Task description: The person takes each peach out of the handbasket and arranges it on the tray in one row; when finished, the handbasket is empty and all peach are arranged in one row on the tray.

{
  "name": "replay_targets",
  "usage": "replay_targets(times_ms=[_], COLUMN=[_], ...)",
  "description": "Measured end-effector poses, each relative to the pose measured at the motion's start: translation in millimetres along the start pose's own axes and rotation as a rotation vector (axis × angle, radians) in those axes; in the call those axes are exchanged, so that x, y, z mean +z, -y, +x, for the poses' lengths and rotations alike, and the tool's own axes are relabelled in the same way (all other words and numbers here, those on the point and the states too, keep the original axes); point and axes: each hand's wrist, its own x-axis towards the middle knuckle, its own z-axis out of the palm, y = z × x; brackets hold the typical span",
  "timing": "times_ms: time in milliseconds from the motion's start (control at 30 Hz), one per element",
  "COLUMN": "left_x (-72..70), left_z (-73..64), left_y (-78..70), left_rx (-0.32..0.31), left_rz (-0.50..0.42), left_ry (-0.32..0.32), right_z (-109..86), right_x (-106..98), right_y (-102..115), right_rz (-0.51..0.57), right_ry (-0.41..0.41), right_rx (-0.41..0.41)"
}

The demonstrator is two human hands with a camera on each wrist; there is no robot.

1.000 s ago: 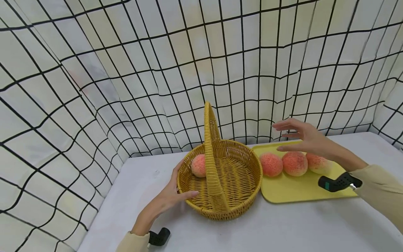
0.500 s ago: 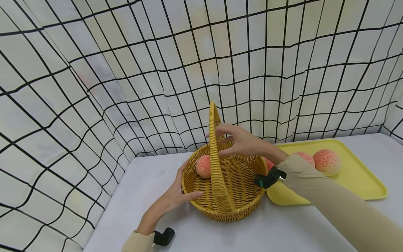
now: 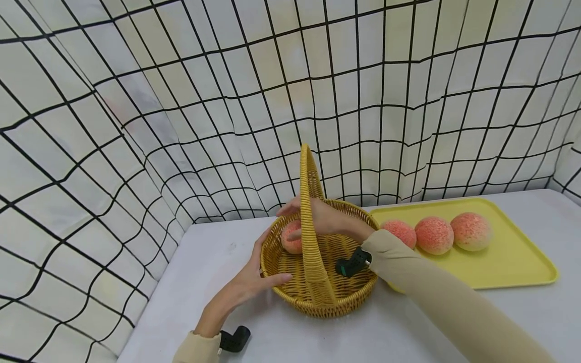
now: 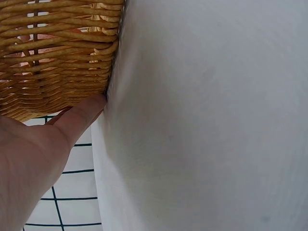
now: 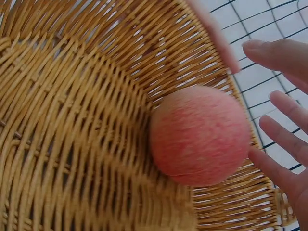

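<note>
A yellow wicker basket (image 3: 338, 306) with a tall arched handle stands on the white table. One pink peach (image 3: 289, 245) lies inside against its left wall, also seen as a peach (image 5: 199, 137) in the right wrist view. My left hand (image 3: 247, 277) grips the basket's left side, thumb over the rim and fingers along the outer wall (image 4: 57, 67). My right hand (image 3: 320, 217) reaches under the handle and hovers above the peach. Its fingers (image 5: 286, 137) are spread and loosely bent, holding nothing. The handle hides part of this hand.
Right of the basket lies a yellow tray (image 3: 513, 264) with three peaches (image 3: 434, 235) in a row. The right forearm (image 3: 422, 272) passes in front of the tray's left end. Behind the table hangs a white sheet with black netting (image 3: 363, 101).
My right hand has moved left from above the tray's peaches, passing under the handle and down toward the peach in the basket. My left hand keeps its place on the basket.
</note>
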Motion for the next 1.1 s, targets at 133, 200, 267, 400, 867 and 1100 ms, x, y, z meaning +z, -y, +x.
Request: replay_targets(times_ms=[133,200,267,400,867,1100], left_x=[-0.3,-0.5,-1.0,-1.2,1.1,0.8], left_z=[0.8,0.9,0.9,1.2,2.0,1.9], left_y=[-2.1,-2.7,-2.4,-1.1,-0.5,1.3], left_rx=[0.005,0.004,0.007,0.012,0.014,0.005], left_rz=[-0.002,-0.009,-0.012,-0.027,-0.023,-0.021], left_ry=[0.005,0.006,0.013,0.017,0.01,0.011], right_z=[-0.1,-0.6,-0.5,1.0,1.7,0.2], right_x=[3,4,4,6,9,11], right_y=[-8,-11,-13,-17,-19,-22], right_rz=[-0.041,-0.082,-0.124,-0.176,-0.172,-0.172], right_ry=[0.02,0.036,0.051,0.105,0.185,0.182], right_rx=[0.023,0.036,0.048,0.063,0.011,-0.041])
